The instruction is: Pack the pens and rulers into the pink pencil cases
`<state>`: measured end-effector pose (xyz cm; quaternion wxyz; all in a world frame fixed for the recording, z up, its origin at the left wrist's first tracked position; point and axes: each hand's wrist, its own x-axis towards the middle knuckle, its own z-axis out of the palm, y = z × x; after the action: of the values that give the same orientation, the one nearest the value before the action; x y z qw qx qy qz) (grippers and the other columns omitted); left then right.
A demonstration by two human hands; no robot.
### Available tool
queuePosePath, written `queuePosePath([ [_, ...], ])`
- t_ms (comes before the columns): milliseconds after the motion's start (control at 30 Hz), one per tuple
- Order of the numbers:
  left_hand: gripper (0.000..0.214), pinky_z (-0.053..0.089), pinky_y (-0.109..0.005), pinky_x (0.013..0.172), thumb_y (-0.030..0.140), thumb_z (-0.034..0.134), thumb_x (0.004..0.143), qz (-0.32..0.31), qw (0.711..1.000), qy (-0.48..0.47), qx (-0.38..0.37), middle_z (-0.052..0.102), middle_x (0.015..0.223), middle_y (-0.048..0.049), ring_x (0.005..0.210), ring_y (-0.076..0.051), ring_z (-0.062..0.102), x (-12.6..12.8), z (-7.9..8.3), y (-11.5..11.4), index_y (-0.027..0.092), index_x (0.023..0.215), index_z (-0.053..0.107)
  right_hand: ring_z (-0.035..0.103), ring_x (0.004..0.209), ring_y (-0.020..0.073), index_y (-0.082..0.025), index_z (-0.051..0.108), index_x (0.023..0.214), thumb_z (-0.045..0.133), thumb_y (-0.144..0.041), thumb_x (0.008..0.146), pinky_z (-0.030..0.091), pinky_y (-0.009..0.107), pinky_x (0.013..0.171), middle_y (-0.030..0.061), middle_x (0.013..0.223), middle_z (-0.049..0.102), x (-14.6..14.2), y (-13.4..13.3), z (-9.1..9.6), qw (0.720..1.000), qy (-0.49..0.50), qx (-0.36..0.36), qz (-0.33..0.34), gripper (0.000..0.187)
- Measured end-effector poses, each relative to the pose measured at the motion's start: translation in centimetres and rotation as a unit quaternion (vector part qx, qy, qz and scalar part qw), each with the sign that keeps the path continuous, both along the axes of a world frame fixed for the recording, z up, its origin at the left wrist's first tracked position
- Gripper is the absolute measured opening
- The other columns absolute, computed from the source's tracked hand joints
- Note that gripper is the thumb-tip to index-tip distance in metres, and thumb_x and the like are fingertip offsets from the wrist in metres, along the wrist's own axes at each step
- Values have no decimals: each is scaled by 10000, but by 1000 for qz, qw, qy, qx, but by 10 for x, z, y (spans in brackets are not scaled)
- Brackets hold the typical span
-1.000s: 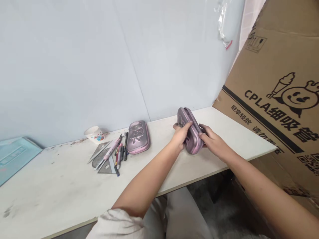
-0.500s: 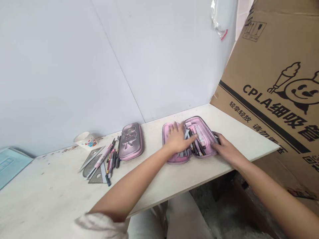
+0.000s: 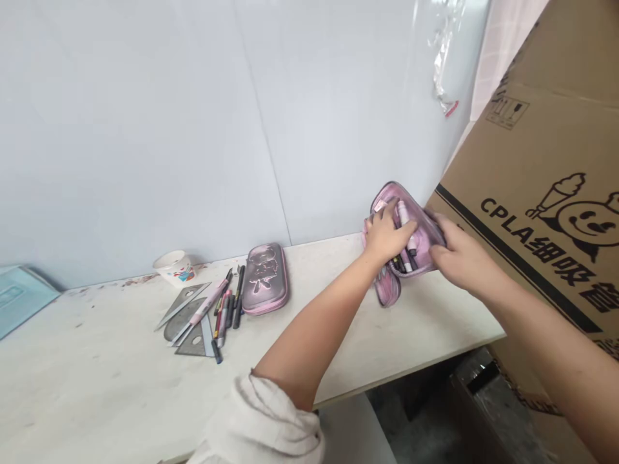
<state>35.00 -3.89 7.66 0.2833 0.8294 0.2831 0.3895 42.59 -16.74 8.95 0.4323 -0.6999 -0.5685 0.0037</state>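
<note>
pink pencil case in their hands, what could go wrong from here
The open pencil case is tilted, its lower half hanging, so the pens inside could slide out past the left hand and right hand. It is also close to the cardboard box, so it might catch on that and drop by the table edge.

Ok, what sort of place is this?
Probably a makeshift study corner: a white desk holds set squares and pens, an open pencil case is in hand, and a big cardboard straw carton stands alongside.
</note>
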Motion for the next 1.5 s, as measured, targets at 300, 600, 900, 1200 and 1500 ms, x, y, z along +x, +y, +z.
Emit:
queuePosePath([
  [300, 569, 284, -333, 1064, 250, 415, 817, 64, 992, -60, -94, 457, 1344, -142, 1264, -228, 400, -84, -53, 45, 133, 1365, 315, 620, 904, 301, -84, 315, 1354, 364, -113, 773, 451, 383, 753, 218, 1041, 611, -101, 68, -16, 964, -209, -164, 21, 584],
  [600, 500, 256, -452, 1053, 245, 579, 713, 140, 971, 167, -97, 362, 1377, -212, 1304, -362, 292, -143, -69, 52, 109, 1187, 496, 659, 772, 273, -135, 261, 1407, 288, -124, 847, 495, 364, 612, 242, 1082, 545, -141, 82, -39, 855, -459, -237, 42, 560],
  [900, 409, 255, -419, 1055, 211, 484, 761, 149, 972, 168, -63, 426, 1295, -158, 1279, -312, 313, -173, -57, 44, 158, 1163, 537, 639, 840, 359, -100, 296, 1399, 361, -145, 831, 475, 486, 693, 257, 1030, 589, -51, 60, 2, 891, -401, -183, -110, 573],
  [1200, 345, 382, -390, 982, 343, 388, 863, 39, 987, 55, -148, 608, 1102, -135, 1122, -251, 507, -121, -44, 21, 160, 1076, 588, 429, 1249, 216, -198, 507, 1285, 427, -129, 721, 295, 356, 1063, 50, 1307, 528, 16, 2, 9, 990, 9, 73, -121, 574],
  [1500, 567, 511, -353, 829, 617, 552, 720, -64, 745, -372, -550, 662, 1038, -116, 936, -212, 636, -91, -25, -11, 169, 1066, 578, 610, 976, 227, -237, 593, 1096, 439, -557, 800, 519, 392, 793, 54, 1072, 659, -46, 30, -42, 902, 410, 52, 121, 462],
])
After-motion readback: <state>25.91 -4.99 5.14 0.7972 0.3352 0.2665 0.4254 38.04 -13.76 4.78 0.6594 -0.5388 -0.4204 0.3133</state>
